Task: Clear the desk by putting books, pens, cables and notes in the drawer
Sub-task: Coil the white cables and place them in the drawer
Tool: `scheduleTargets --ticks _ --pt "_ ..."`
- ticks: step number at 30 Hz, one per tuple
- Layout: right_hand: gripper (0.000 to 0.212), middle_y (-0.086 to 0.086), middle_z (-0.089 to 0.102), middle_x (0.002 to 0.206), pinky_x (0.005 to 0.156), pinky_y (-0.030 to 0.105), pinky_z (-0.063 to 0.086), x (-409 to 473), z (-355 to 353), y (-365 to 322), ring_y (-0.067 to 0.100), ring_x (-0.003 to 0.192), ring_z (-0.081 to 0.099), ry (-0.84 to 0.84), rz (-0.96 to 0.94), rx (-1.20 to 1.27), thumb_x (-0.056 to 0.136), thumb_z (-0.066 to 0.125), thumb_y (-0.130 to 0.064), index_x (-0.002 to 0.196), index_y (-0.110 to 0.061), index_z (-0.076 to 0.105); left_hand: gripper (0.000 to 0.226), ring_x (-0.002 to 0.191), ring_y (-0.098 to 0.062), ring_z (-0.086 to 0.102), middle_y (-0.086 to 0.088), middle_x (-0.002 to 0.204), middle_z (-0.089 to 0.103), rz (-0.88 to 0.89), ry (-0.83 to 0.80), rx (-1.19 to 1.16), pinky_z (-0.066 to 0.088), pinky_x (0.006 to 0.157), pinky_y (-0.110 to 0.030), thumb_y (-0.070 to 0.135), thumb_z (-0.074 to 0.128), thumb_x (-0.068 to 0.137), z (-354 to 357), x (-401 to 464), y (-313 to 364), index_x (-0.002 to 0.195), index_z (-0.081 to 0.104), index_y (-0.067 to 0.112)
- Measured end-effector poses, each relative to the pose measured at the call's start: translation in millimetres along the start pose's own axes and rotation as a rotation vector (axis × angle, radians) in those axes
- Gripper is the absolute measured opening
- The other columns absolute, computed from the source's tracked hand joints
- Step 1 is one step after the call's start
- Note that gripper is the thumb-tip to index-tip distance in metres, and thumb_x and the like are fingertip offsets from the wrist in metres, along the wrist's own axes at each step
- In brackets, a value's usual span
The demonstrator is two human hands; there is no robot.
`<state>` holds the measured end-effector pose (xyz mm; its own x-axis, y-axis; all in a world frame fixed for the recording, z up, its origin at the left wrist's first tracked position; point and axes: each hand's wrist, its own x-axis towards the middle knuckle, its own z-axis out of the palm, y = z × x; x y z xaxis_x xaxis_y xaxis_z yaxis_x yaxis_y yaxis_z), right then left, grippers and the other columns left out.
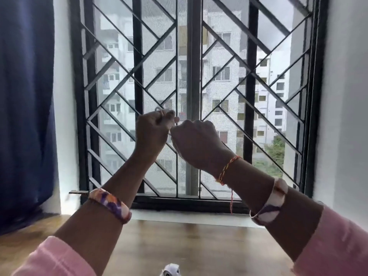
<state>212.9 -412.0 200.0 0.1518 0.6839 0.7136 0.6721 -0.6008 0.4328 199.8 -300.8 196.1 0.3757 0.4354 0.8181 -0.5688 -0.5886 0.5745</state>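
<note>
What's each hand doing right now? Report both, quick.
Left hand: raised, fingers curled round a thin white cable looping above it.
Right hand: fist closed, apparently gripping the same cable; contents hidden.

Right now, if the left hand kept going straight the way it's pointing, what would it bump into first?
Probably the window grille. The left hand, pinching a thin white cable, points up and away toward the window. Depth is unclear, but nothing else shows in between.

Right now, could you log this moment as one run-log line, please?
left hand: pinching thin cable | right hand: curled on cable, raised | desk: wooden
</note>
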Motion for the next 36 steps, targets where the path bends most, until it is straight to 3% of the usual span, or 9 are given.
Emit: scheduleTargets --ticks 4,10,13,18,21,24,28,31,36 --pt "0.007 0.005 0.068 0.069 0.050 0.026 0.038 -2.7 -0.1 1.9 0.026 0.060 0.068 0.250 -0.039 -0.030 0.080 0.070 -0.022 0.085 -0.017 0.069 0.041 0.031 -0.001 0.032 0.006 0.032 0.047 -0.078 -0.204 0.188 0.024 0.034 -0.009 0.021 0.064 0.085 -11.3 9.0 -9.8 0.046 0.055 0.012" --pt "0.025 0.001 0.066 0.087 0.070 0.035 0.053 -0.4 8.7 19.5 0.017 0.082 0.062 0.324 -0.027 0.585 0.080 0.056 -0.041 0.081 -0.021 0.072 0.032 0.039 -0.004 0.050 0.005 0.038 0.052 -0.316 -0.603 -0.035 0.044 0.053 -0.022 0.017 0.044 0.094 -21.5 8.0 10.9 0.069 0.060 0.007" --pt "0.018 0.002 0.065 0.087 0.073 0.022 0.047 9.4 10.9 28.2 0.010 0.080 0.058 0.339 -0.034 0.816 0.077 0.068 -0.033 0.080 -0.016 0.073 0.048 0.035 -0.001 0.049 0.006 0.032 0.044 -0.421 -0.549 -0.281 0.049 0.051 -0.018 0.044 0.022 0.098 -18.8 4.4 24.8 0.081 0.056 0.014" --pt "0.009 -0.019 0.055 0.076 0.067 0.011 0.045 21.4 2.1 35.3 -0.008 0.070 0.054 0.416 -0.080 0.798 0.080 0.067 -0.028 0.081 -0.034 0.061 0.033 0.045 -0.008 0.062 0.001 0.053 0.066 -0.442 -0.121 -0.462 0.049 0.043 -0.017 0.033 0.054 0.091 -3.7 1.3 31.0 0.071 0.068 0.013" --pt "0.012 -0.007 0.061 0.073 0.061 0.013 0.042 24.8 -3.6 40.7 -0.004 0.063 0.053 0.477 -0.013 0.767 0.081 0.065 -0.030 0.078 -0.019 0.069 0.035 0.046 -0.009 0.063 0.000 0.055 0.068 -0.453 -0.055 -0.595 0.050 0.045 -0.017 0.035 0.056 0.088 -2.9 4.6 31.8 0.064 0.069 0.012" --pt "0.030 0.005 0.067 0.071 0.055 0.015 0.043 25.8 -3.8 52.3 0.004 0.057 0.058 0.533 0.109 0.763 0.081 0.062 -0.035 0.077 -0.006 0.069 0.034 0.065 -0.009 0.068 -0.001 0.072 0.072 -0.301 -0.253 -0.539 0.054 0.062 -0.018 0.044 0.056 0.078 -7.8 3.9 36.7 0.076 0.070 0.012" --pt "0.038 0.011 0.071 0.072 0.055 0.040 0.054 21.8 -2.8 65.5 0.025 0.063 0.068 0.531 0.252 0.819 0.077 0.062 -0.044 0.078 -0.007 0.070 0.026 0.081 -0.011 0.067 -0.004 0.089 0.069 -0.138 -0.434 -0.182 0.053 0.070 -0.017 0.007 0.068 0.076 -6.7 4.9 39.9 0.101 0.063 0.008" --pt "0.028 0.011 0.069 0.068 0.046 0.031 0.051 16.0 -5.5 61.3 0.019 0.053 0.065 0.453 0.274 0.918 0.079 0.069 -0.033 0.078 -0.005 0.070 0.014 0.073 -0.014 0.060 -0.004 0.079 0.064 -0.087 -0.309 0.016 0.048 0.061 -0.018 -0.003 0.061 0.077 1.2 8.4 38.8 0.086 0.064 0.007" --pt "0.030 0.006 0.058 0.048 0.033 0.019 0.038 9.8 -15.8 50.3 0.009 0.032 0.049 0.407 0.408 1.291 0.083 0.067 -0.024 0.066 0.000 0.063 0.012 0.062 -0.014 0.052 -0.006 0.073 0.063 0.439 0.049 0.477 0.033 0.053 -0.010 -0.001 0.059 0.071 7.5 -4.2 41.7 0.081 0.064 0.003"
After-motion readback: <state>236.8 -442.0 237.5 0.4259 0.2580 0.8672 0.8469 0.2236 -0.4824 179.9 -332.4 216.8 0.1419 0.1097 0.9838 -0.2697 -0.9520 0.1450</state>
